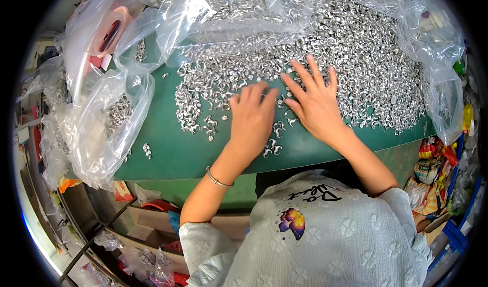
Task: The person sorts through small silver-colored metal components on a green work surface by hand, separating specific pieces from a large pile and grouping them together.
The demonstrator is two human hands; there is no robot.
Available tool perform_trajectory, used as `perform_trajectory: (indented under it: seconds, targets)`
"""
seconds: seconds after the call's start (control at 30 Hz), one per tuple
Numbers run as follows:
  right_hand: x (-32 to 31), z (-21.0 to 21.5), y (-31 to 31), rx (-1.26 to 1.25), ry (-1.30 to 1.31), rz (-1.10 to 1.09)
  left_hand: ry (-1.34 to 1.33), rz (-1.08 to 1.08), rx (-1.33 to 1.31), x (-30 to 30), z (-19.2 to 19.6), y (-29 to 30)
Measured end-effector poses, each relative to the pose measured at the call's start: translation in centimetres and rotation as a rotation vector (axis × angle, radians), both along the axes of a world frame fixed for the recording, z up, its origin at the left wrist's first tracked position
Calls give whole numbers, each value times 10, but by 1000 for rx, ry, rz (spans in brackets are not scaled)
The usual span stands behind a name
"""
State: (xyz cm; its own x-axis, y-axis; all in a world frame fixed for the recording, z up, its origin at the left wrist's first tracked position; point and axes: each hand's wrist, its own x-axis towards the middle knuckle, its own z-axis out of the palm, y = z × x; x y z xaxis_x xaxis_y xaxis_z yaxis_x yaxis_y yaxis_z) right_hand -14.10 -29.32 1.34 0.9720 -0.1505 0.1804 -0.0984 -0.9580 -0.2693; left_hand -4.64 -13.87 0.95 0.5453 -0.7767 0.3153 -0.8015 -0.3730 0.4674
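Lying around both hands' (251, 115) (320, 108) fingers (303, 74), left grip unclear: silvery pieces (366, 68)

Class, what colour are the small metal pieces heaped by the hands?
The small metal pieces are shiny silver, as the head view shows.

Hands (318, 103) amid silvery pieces (376, 73); green tabletop (162, 147)

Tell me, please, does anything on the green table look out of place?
Possibly: a few small silvery pieces lie near the front edge of the green table, beside the clear plastic bag on the left, apart from the large pile. They may have strayed.
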Motion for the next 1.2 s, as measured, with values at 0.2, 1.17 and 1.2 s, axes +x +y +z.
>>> perform_trajectory:
  seconds: [0.2,1.17,1.2]
  targets:
    - [-32,11,-10,25,124,171,-138,159,55,13,-9,23]
    - [-69,12,18,126,212,228,163,-38,7,-37,5,26]
    - [-68,13,15,99,191,179,173,-11,-7,-37,6,27]
